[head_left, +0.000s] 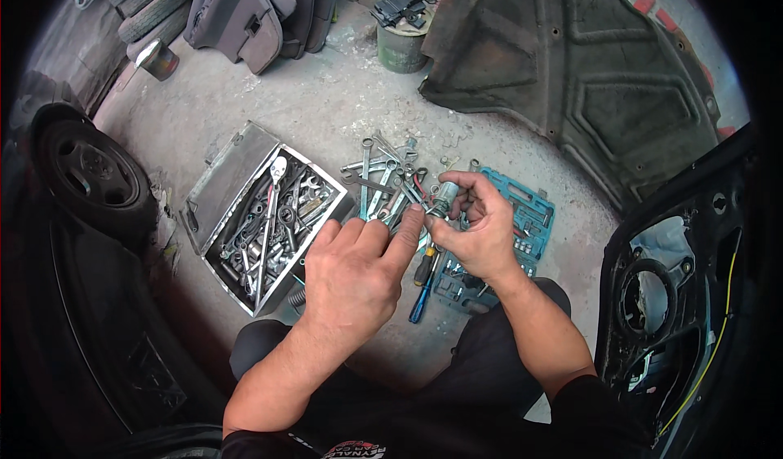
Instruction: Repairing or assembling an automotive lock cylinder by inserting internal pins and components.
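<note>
Item: small grey metal cylinder [444, 196], pinched in my right hand [481, 231], just right of the open metal toolbox [261, 222]. My left hand [355, 275], fingers loosely extended, touched its lower end.

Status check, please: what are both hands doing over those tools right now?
Right hand grips small metal cylinder part. Left hand fingertips touch its lower end. Loose wrenches directly beneath; nothing between hands.

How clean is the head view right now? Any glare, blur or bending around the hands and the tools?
Head view: soft even daylight, no hard shadows; the right hand, the small metal cylinder it holds and the left hand are sharp at centre; mild shine on the wrenches and the open metal toolbox; fisheye bends the car door and wheel near the dark rim.
</note>
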`<state>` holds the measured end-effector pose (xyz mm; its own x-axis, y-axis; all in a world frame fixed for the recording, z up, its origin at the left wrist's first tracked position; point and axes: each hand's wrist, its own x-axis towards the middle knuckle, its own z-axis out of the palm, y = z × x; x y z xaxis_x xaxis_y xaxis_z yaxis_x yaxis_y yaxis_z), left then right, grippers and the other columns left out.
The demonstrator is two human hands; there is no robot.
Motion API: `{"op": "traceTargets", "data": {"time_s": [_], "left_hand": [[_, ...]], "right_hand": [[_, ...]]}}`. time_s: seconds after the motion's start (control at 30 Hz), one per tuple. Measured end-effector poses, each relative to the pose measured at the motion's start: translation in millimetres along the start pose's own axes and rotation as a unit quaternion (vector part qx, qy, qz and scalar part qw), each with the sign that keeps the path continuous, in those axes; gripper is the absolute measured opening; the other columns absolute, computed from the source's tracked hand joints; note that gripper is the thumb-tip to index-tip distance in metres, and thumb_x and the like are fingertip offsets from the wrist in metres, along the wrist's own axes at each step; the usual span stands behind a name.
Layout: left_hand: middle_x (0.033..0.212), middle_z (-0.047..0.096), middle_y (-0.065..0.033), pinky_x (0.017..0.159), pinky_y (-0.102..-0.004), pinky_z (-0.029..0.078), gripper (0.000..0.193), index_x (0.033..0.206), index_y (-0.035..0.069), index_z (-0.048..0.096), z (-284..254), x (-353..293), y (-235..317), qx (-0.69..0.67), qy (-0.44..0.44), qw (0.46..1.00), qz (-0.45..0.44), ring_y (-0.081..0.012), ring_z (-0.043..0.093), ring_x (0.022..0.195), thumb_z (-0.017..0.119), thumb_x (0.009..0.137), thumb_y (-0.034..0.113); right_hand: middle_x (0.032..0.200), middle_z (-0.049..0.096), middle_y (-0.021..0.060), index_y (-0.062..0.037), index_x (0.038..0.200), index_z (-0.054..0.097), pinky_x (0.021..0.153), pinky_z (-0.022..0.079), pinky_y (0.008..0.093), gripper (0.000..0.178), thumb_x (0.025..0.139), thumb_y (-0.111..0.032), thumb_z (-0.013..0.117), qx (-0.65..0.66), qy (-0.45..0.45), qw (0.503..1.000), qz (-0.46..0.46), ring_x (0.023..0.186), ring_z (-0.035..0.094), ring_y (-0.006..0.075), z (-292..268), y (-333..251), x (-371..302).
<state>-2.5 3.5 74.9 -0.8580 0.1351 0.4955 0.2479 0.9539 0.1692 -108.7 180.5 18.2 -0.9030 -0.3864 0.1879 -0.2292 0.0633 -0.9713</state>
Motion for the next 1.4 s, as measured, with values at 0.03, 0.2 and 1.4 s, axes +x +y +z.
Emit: {"op": "traceTargets", "data": {"time_s": [0.03,0.2,1.4], "left_hand": [[0.071,0.046,-0.0001,0.060,-0.0362,0.040,0.053,0.127,0.013,0.077,0,0,0,-0.001,-0.002,1.000,0.002,-0.0184,0.053,0.065,0.072,0.075,0.003],[0.079,0.054,-0.0016,0.067,-0.0373,0.040,0.050,0.130,0.008,0.073,-2,2,1,0.031,-0.042,0.998,0.028,-0.0199,0.056,0.074,0.068,0.080,0.008],[0.075,0.072,-0.0092,0.055,-0.0353,0.048,0.038,0.121,0.002,0.074,-12,-10,14,-0.212,0.034,0.970,-0.115,-0.0238,0.065,0.056,0.070,0.084,-0.003]], "right_hand": [[0.095,0.063,-0.0004,0.0021,0.127,0.065,0.076,0.049,0.0237,0.055,0.076,-0.005,0.085,-0.006,-0.005,1.000,0.018,0.084,0.055,0.0074,0,-4,-1],[0.089,0.062,0.0000,0.0008,0.125,0.066,0.073,0.049,0.0256,0.056,0.074,-0.009,0.085,-0.041,-0.006,0.999,0.005,0.081,0.056,0.0084,-3,-1,-2],[0.161,0.043,0.0190,-0.0178,0.158,0.035,0.115,0.042,0.0507,0.069,0.101,-0.026,0.074,0.418,-0.202,0.885,0.028,0.146,0.046,0.0353,7,-3,0]]}}
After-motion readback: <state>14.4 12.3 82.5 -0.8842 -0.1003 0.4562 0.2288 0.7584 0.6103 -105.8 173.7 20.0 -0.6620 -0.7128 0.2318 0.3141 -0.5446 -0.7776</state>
